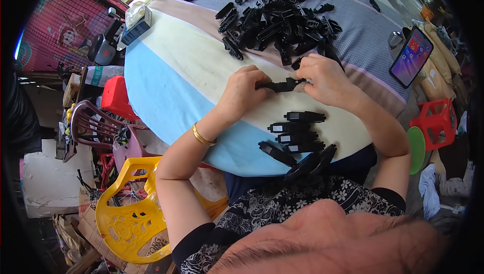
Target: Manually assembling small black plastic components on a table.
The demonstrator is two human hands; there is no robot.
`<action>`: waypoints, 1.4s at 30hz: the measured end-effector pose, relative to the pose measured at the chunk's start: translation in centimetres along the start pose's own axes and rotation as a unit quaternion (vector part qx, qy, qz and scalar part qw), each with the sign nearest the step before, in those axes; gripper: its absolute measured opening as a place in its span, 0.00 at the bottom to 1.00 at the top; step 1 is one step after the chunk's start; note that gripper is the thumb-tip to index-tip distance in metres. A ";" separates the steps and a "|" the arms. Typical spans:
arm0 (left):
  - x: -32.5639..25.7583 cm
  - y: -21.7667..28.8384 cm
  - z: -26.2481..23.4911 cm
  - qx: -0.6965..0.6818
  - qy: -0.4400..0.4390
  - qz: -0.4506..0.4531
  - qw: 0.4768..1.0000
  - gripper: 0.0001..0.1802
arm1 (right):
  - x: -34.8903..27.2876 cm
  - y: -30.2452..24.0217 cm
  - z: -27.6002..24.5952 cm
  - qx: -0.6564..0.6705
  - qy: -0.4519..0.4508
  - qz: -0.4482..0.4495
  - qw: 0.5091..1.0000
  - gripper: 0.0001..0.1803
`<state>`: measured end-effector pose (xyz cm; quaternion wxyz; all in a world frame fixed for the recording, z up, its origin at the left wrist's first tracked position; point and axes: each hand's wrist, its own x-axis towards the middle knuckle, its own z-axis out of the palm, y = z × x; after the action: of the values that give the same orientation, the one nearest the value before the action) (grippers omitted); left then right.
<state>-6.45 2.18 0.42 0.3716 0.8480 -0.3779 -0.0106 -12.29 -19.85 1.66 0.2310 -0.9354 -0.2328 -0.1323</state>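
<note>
Between my two hands, over the cloth-covered table, is a slim black plastic part [282,86]. Its left end is gripped in the closed fingers of my left hand [242,91], which has a gold bangle on its wrist. My right hand [323,76] pinches the other end, and its fingers hide that tip. Closer to my body lies a group of black plastic pieces [297,138], some with a pale rectangular patch. Beyond my hands spreads a large heap of loose black plastic parts [272,16]; the heap's nearest pieces lie close to my right hand.
A striped cloth [176,72] covers the table. At its left edge stands a tissue box [137,21]; a phone [412,57] is propped at the right edge. Around the table are a yellow plastic chair [132,213], a red stool [436,122] and a pink chair [126,148].
</note>
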 end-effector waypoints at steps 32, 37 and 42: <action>1.4 -0.2 -2.5 -0.202 -0.124 -0.147 0.960 0.26 | 0.9 1.0 0.0 0.255 -0.067 0.109 0.958 0.13; 0.2 0.5 -2.3 0.162 -0.097 0.016 0.982 0.24 | -0.2 0.7 -0.3 0.014 -0.050 0.010 0.999 0.12; 0.7 0.9 -3.2 0.281 -0.104 0.102 0.949 0.27 | 0.1 0.1 -0.6 0.105 -0.142 0.012 0.984 0.12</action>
<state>-5.56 3.36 3.49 0.0759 0.8691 -0.4866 0.0463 -12.25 -20.22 2.13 0.2939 -0.9179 -0.2650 0.0298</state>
